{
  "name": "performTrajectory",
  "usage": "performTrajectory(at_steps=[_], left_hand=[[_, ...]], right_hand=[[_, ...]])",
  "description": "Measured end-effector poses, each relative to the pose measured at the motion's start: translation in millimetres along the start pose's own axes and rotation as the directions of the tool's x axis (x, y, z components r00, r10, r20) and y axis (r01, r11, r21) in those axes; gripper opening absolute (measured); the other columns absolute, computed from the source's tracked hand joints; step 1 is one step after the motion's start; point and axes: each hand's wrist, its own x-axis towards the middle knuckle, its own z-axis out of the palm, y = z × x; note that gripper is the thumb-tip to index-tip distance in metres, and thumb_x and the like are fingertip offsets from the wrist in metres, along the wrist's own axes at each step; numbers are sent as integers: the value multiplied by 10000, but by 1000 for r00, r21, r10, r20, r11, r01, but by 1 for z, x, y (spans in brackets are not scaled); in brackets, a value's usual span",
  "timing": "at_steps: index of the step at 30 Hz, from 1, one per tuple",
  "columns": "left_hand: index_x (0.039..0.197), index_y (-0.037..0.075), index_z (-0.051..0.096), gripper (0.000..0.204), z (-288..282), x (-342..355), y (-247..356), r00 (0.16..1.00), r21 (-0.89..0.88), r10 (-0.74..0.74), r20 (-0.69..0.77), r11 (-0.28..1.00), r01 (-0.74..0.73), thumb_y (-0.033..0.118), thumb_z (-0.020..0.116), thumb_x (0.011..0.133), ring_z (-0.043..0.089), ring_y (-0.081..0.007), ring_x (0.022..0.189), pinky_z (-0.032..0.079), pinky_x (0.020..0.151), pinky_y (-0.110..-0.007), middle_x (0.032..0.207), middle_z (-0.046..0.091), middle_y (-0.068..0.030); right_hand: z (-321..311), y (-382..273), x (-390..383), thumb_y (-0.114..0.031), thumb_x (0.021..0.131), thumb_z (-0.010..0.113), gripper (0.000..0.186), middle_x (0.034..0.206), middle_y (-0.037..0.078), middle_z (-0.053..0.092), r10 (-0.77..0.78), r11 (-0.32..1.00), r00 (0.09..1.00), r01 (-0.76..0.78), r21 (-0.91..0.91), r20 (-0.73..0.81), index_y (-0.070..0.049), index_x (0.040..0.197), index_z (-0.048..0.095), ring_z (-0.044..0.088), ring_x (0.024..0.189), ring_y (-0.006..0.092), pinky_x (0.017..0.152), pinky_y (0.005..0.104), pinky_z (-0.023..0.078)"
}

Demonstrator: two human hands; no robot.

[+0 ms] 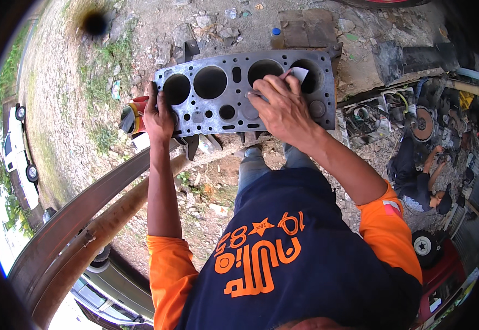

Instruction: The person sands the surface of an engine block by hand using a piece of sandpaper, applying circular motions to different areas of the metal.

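Note:
A grey metal engine block [237, 91] lies in front of me, its flat face up, with several large round bores and many smaller holes. My left hand [158, 115] grips the block's left end, fingers over the edge beside the leftmost bore. My right hand [283, 107] is on the face near the right-hand bores, its fingers bent and closed on a folded piece of sandpaper [300, 73]. One pale corner of the paper sticks out over the rightmost bore; the rest is hidden under the fingers. A red and yellow can [133, 116] is just left of my left hand.
A long metal beam [85, 214] and a rusty pipe [94, 234] run from the lower left toward the block. A blue-capped bottle [276, 37] stands beyond it. Engine parts [363, 118] lie at right, where another person [418, 176] works. Vehicles are parked around.

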Motion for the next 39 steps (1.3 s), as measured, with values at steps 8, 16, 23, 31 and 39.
performTrajectory(at_steps=[8, 16, 23, 31, 39], left_hand=[[1513, -33, 536, 541, 5, 2, -15, 997, -63, 41, -58, 997, -45, 308, 523, 1093, 634, -340, 1343, 490, 1080, -376, 1459, 623, -261], [1496, -17, 563, 518, 4, 3, -12, 989, -70, 100, -107, 992, -108, 294, 553, 1082, 679, -373, 1266, 513, 1041, -408, 1379, 660, -296], [1505, 12, 563, 514, 2, 0, -6, 994, -65, 71, -88, 995, -77, 302, 558, 1080, 717, -398, 1173, 538, 981, -424, 1284, 703, -302], [1515, 43, 565, 522, 6, 2, -20, 987, -87, 97, -130, 990, -109, 317, 576, 1071, 720, -413, 1120, 535, 968, -440, 1186, 721, -315], [1503, 32, 574, 518, 5, 0, -17, 994, -135, 42, -98, 989, -55, 315, 579, 1069, 714, -431, 1114, 536, 965, -449, 1195, 719, -306]], right_hand=[[-4, 0, 22, -125, 889, 663, 274, 1195, 94, 642, -28, 999, 999, 29, -21, 39, -15, 1116, 768, 562, 1226, 244, 1030, 486, 372], [10, -5, 23, -158, 909, 645, 277, 1183, 85, 655, 2, 993, 1000, -4, -120, -19, -26, 1113, 776, 576, 1197, 237, 1015, 466, 380], [16, -2, 43, -165, 905, 677, 270, 1155, 88, 666, 3, 981, 999, -12, -195, -47, -21, 1116, 764, 588, 1182, 250, 1025, 493, 377], [26, 8, 64, -158, 900, 684, 263, 1220, 93, 670, -12, 984, 999, 6, -177, -33, -47, 1122, 771, 577, 1216, 252, 1043, 494, 352], [31, 0, 75, -175, 921, 667, 260, 1189, 73, 676, -33, 993, 999, 32, -113, -10, -71, 1121, 797, 582, 1200, 233, 1042, 487, 369]])
